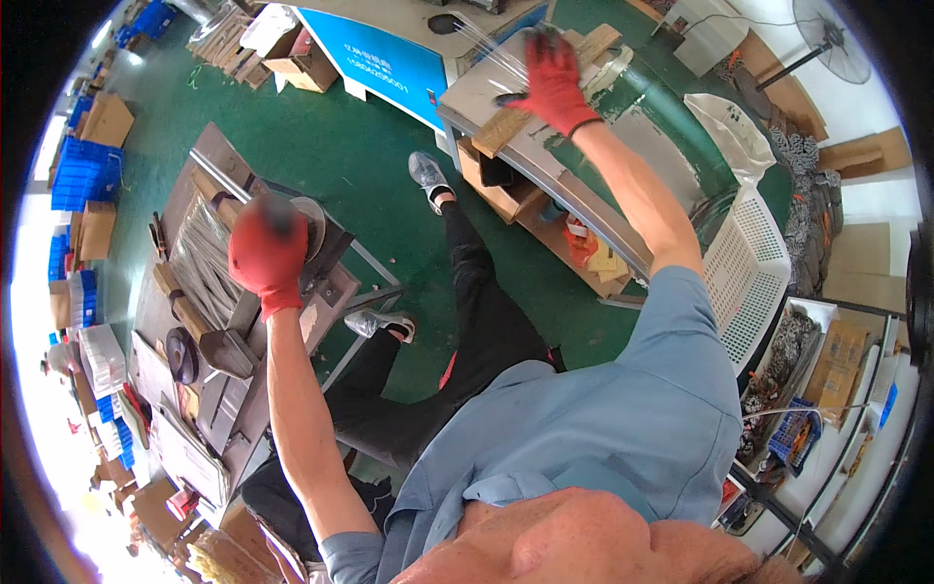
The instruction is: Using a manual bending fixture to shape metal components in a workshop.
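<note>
Red-gloved, the left hand (pixel 268 251) is blurred, so how far it opens and whether it grips anything cannot be told; grey rods (pixel 199 248) lie just left of it. The right hand (pixel 553 86), fingers spread, lies across a wooden strip (pixel 501 131) on a tabletop (pixel 469 97), apparently gripping nothing. Beyond, between both, a blue panel (pixel 365 58) bears white lettering.

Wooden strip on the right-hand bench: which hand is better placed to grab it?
Likely the right hand: it spreads right over the strip. The left hand is farther off, at the other table.
</note>
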